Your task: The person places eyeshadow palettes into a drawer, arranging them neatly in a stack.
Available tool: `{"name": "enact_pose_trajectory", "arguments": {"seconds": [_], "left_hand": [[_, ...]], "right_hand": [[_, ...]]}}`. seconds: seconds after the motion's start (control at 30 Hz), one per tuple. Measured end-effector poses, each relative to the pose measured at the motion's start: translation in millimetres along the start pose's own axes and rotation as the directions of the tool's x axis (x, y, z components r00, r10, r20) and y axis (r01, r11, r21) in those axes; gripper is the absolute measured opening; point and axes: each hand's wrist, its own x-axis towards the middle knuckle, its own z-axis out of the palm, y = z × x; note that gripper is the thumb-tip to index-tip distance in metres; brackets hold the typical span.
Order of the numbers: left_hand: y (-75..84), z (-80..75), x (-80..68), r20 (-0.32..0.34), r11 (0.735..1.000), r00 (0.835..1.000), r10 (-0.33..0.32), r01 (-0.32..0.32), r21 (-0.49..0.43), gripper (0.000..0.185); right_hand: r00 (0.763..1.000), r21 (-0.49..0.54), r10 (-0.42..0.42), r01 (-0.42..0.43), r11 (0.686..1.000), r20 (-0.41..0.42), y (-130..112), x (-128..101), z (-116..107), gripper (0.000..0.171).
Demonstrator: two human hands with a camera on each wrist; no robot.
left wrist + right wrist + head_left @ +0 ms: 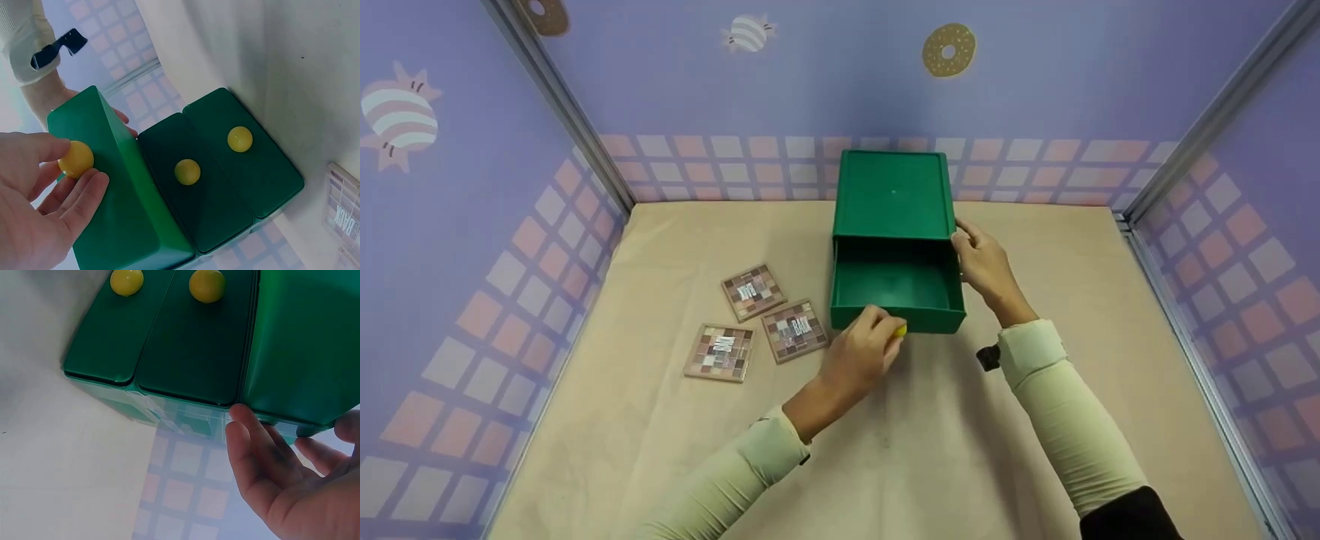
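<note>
Your left hand (859, 351) pinches the yellow knob (76, 159) of the top drawer (897, 289), pulled well out of the green box (892, 193) near the table's far edge, while your right hand (984, 262), fingers straight, braces its side; pulling further risks the drawer dropping free.

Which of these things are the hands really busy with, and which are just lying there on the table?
In use:
- green drawer box, steadied by the right hand
- its top drawer, pulled out
- yellow knob on that drawer, pinched by the left hand

Lying about:
- three square makeup palettes
- beige tablecloth
</note>
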Motion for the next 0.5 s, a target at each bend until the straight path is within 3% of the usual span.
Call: {"name": "enact_pose_trajectory", "arguments": {"seconds": [0.3,0.4,0.5], "left_hand": [[0.4,-6.6,-7.1,0.005,1.000,1.000,0.000,0.000,0.028,0.016],[0.3,-14.9,-6.1,-0.061,0.998,0.998,0.031,-0.028,0.049,0.017],[-3.2,-24.5,-0.5,-0.162,0.993,0.984,0.069,-0.053,0.102,0.017]], "right_hand": [[1.000,-0.002,0.004,-0.004,1.000,-0.004,0.6,-0.2,3.2,0.055],[1.000,-0.005,0.003,-0.003,1.000,-0.002,0.3,-0.6,2.6,0.055],[1.000,0.000,0.008,-0.008,1.000,-0.004,-0.7,-0.2,0.0,0.056]]}}
